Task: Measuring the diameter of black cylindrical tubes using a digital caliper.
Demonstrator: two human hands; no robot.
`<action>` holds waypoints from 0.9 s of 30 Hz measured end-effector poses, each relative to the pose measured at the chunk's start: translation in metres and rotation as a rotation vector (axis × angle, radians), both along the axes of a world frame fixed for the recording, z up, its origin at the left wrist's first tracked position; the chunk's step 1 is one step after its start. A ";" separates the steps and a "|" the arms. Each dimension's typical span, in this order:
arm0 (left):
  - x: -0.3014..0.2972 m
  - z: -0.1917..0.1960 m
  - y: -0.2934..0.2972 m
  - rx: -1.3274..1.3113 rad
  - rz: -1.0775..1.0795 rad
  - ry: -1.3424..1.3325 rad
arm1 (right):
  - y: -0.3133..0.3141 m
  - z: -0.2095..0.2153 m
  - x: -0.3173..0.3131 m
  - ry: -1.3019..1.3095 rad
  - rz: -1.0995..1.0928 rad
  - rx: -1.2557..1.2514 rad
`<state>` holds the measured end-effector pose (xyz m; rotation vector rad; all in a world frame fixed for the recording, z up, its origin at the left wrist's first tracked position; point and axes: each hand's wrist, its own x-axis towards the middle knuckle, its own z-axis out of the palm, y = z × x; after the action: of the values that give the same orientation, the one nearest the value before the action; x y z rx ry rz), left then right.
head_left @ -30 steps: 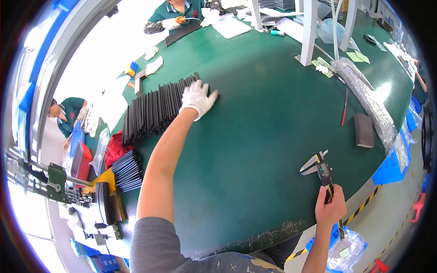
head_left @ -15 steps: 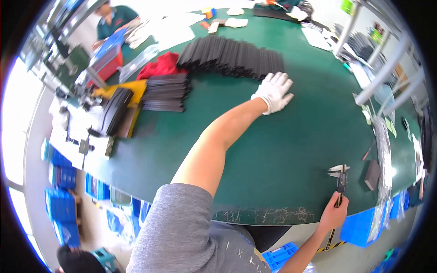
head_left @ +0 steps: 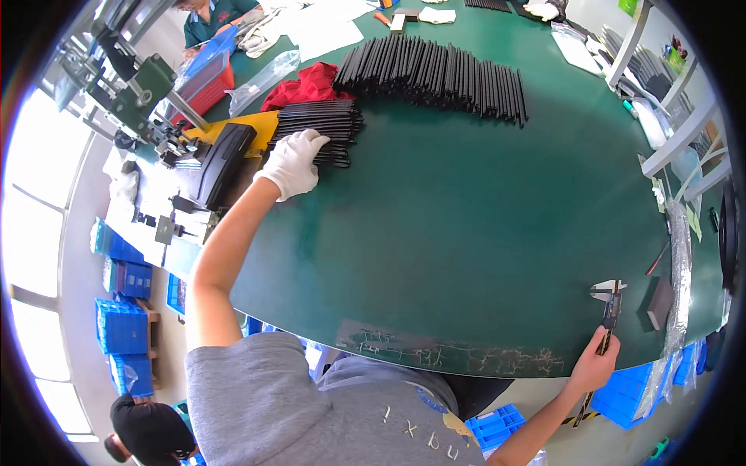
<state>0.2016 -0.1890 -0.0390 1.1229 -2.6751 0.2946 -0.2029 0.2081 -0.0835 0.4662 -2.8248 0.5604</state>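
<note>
Here's the left hand, a white knit-gloved hand (head_left: pixel 294 163), fingers bent and close together over the near side of a small bundle of thin black rods (head_left: pixel 322 116); whether it pinches any, I can't tell. Those rods lie flat, long axes running roughly side to side, ends toward the right a little ragged. Over on the right, the bare right hand (head_left: pixel 597 363) has its fingers wrapped firmly round a black-and-silver digital caliper (head_left: pixel 611 311), held above the near right edge of the worktop; its long axis slants up and slightly right, metal jaws at the far end jutting left, the beam poking out below the fist. Move out from the glove: a crumpled red cloth (head_left: pixel 307 87) sits behind the bundle, a flat yellow plate (head_left: pixel 260 123) to its left, with a curved, smooth black piece (head_left: pixel 225 163) beside that. Beyond, a broad row of slender black rods (head_left: pixel 435 74) fans across, these pointing away from the person. All of it rests on a smooth green worktop (head_left: pixel 443 233), its near edge cracked and peeling. Far right, a brown rectangular block (head_left: pixel 661 303) stands beside a long roll in shiny clear plastic (head_left: pixel 678 264).
</note>
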 end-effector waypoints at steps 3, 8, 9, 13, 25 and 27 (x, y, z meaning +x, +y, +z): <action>-0.003 0.011 -0.009 0.140 0.020 -0.220 | 0.004 -0.013 -0.005 0.147 0.035 -0.040; -0.002 0.006 -0.011 0.124 0.000 -0.221 | 0.004 -0.014 -0.006 0.152 0.014 -0.031; -0.003 0.006 -0.013 0.128 -0.002 -0.224 | 0.004 -0.013 -0.005 0.132 0.004 -0.028; -0.016 0.018 -0.022 0.229 0.089 -0.333 | 0.004 -0.012 -0.005 0.116 0.010 -0.028; -0.010 0.020 -0.022 0.372 -0.034 -0.628 | 0.002 -0.012 -0.003 0.114 0.013 -0.061; -0.002 0.014 -0.027 0.371 -0.092 -0.577 | -0.001 -0.010 -0.003 0.024 -0.004 -0.025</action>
<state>0.1995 -0.2159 -0.0248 1.1405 -3.3909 0.1164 -0.2058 0.2066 -0.0938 0.4589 -2.7918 0.5841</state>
